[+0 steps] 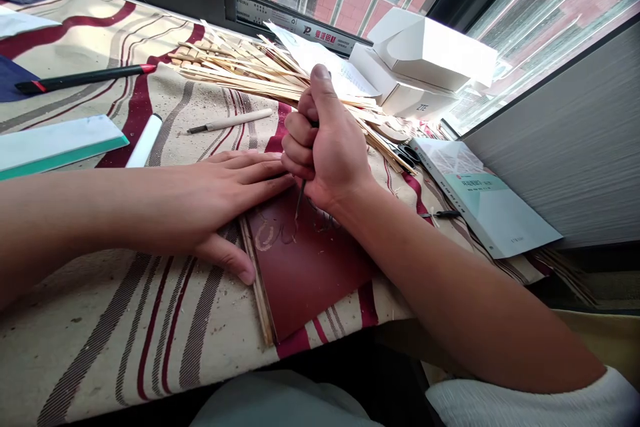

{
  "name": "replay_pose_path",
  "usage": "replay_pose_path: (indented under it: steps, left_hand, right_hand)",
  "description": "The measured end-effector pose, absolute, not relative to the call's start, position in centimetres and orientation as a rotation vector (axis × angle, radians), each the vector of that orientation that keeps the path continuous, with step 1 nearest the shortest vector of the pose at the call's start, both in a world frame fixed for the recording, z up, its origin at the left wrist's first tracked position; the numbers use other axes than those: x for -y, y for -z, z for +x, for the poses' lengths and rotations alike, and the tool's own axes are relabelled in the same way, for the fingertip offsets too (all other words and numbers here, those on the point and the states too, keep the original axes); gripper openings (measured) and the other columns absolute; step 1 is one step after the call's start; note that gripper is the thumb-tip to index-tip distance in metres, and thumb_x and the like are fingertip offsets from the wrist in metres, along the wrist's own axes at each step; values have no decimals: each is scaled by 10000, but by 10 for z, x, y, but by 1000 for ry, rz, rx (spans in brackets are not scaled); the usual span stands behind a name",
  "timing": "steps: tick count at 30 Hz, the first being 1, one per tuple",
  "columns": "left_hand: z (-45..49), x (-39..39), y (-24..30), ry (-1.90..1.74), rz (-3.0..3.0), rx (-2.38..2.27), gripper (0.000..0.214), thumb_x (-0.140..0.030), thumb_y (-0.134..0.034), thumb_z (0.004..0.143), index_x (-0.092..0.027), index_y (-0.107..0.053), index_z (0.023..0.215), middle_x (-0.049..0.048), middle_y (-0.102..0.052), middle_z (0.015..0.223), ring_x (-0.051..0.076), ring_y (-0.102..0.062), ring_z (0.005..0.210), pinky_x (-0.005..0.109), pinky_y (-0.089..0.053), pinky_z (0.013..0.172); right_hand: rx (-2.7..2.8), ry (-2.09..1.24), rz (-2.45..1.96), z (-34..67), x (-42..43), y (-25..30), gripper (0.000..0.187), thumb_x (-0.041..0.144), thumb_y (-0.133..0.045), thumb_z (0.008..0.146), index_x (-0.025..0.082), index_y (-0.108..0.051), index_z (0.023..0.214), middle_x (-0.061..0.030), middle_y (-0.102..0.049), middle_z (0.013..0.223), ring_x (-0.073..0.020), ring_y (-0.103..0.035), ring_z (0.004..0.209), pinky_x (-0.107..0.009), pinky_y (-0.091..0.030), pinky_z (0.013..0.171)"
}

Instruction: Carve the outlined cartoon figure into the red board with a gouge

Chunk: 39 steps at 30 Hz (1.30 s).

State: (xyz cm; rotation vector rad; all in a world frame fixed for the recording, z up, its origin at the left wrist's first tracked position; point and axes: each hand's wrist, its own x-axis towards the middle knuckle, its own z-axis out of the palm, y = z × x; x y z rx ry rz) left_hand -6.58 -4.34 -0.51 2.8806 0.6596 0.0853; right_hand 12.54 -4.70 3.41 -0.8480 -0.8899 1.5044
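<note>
A reddish-brown wooden board lies on the cloth at the table's near edge, with pale curving marks cut into its face. My left hand is spread flat across the board's upper left part, its thumb along the left edge. Above the board, my right hand is closed in a fist, thumb on top. It grips a thin dark carving tool whose shaft slants down to the marks; the handle is hidden in the fist. The board's far edge is covered by both hands.
Several thin wooden strips are heaped by the window. White boxes and a book stand to the right, near black-handled scissors. A pen-like tool, a white marker and a black-red pen lie left.
</note>
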Motion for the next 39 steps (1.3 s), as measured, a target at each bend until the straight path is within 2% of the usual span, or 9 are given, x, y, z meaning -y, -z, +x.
replay_pose_path:
  steps: [4, 10, 18, 26, 30, 33, 36, 39]
  left_hand:
    - [-67, 42, 7, -128, 2887, -624, 1198, -956, -412, 866, -150, -234, 1734, 197, -224, 1799, 401, -262, 1634, 455, -164, 1323]
    - [-64, 43, 7, -106, 2843, -688, 1199, -962, -376, 865, -151, -222, 1736, 192, -198, 1806, 385, -198, 1663, 458, -129, 1345]
    - [-64, 37, 9, -97, 2815, -660, 1259, -964, -580, 774, -182, -309, 1723, 193, -233, 1796, 439, -218, 1657, 516, -162, 1365]
    - [-65, 35, 8, -75, 2793, -683, 1297, -980, -587, 747, -236, -227, 1747, 168, -197, 1811, 446, -200, 1661, 546, -166, 1362]
    - [-63, 37, 6, -89, 2769, -688, 1295, -977, -594, 745, -199, -285, 1732, 200, -261, 1787, 478, -262, 1631, 583, -198, 1344]
    - [-60, 40, 2, -73, 2793, -687, 1282, -991, -492, 786, -138, -292, 1723, 240, -269, 1773, 484, -270, 1623, 599, -198, 1330]
    - [-60, 43, 1, -72, 2852, -646, 1231, -952, -446, 847, -82, -301, 1706, 262, -276, 1763, 441, -243, 1641, 540, -186, 1338]
    - [-61, 44, 3, -117, 2879, -632, 1199, -943, -433, 860, -93, -320, 1697, 252, -302, 1756, 416, -260, 1641, 505, -192, 1337]
  right_hand:
    - [886, -1462, -877, 124, 49, -34, 634, 678, -674, 952, 246, -295, 686, 115, -189, 511, -47, -130, 406, -214, -137, 377]
    - [827, -1461, -902, 125, 43, -27, 614, 660, -653, 974, 254, -290, 690, 125, -197, 484, -49, -141, 391, -209, -132, 376]
    - [742, -1515, -961, 124, 41, -26, 608, 609, -613, 1019, 249, -260, 680, 134, -201, 450, -50, -126, 377, -197, -118, 365]
    - [728, -1479, -915, 128, 36, -21, 605, 610, -610, 1020, 253, -257, 682, 131, -189, 464, -55, -116, 389, -210, -118, 371]
    - [808, -1427, -929, 124, 42, -27, 606, 634, -624, 1001, 251, -272, 691, 122, -212, 481, -48, -148, 389, -208, -157, 380]
    - [825, -1427, -941, 121, 44, -29, 587, 592, -603, 1031, 242, -283, 685, 120, -222, 469, -42, -150, 383, -204, -169, 374]
    - [807, -1448, -956, 120, 45, -28, 568, 543, -595, 1055, 238, -295, 681, 121, -232, 449, -40, -153, 373, -203, -156, 363]
    - [804, -1468, -959, 120, 44, -26, 557, 539, -607, 1050, 239, -307, 689, 124, -244, 444, -41, -154, 370, -201, -143, 357]
